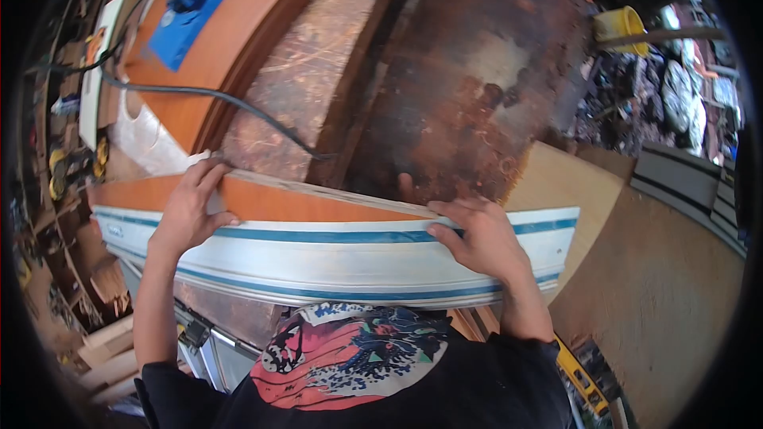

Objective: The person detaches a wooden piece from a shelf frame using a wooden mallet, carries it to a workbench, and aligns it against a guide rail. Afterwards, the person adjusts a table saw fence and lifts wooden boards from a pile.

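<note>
Black T-shirt (342,365) with a colourful print is nearest; just beyond, a white, teal-striped bar (342,258) runs crosswise beneath both hands, alongside an orange-brown board (306,202). Left hand (191,210) and right hand (479,234) have thumbs spread from fingers at the board's far edge; their grip cannot be told. Far right, a yellow bucket's (612,25) contents are unclear.

Panel (310,202) lies behind strip (334,257); cable (199,90) crosses stacked boards (230,36) at left; bucket (618,25) right.
</note>
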`<action>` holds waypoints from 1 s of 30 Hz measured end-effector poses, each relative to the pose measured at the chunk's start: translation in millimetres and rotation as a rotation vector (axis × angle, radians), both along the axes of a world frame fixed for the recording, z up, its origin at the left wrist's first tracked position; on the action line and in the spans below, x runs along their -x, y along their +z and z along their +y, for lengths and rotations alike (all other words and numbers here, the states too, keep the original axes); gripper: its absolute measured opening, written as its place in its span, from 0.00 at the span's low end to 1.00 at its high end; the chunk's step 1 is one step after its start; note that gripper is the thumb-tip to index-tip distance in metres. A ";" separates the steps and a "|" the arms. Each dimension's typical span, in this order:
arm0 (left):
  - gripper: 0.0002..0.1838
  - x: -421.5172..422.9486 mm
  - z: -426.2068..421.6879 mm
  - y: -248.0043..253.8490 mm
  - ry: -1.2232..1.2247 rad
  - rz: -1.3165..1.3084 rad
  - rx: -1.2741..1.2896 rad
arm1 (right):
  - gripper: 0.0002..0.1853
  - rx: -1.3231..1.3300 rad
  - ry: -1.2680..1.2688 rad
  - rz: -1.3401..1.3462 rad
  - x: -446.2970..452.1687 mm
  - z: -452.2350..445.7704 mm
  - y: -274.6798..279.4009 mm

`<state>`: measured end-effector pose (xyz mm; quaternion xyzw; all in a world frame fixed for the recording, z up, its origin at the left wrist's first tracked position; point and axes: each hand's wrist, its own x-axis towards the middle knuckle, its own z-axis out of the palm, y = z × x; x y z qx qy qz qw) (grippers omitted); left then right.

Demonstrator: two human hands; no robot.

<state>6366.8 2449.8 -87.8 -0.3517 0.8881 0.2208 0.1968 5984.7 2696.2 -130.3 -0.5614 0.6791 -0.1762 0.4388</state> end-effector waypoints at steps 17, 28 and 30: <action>0.49 -5.1 8.3 1.0 0.062 0.040 0.022 | 0.14 0.204 -0.054 0.154 -19.5 8.0 -3.4; 0.52 -12.5 3.9 0.8 0.168 0.137 -0.053 | 0.15 0.339 -0.077 0.190 -24.8 10.8 -7.0; 0.52 -18.7 5.5 -2.1 0.225 0.181 -0.063 | 0.16 0.332 -0.071 0.195 -24.5 11.4 -6.5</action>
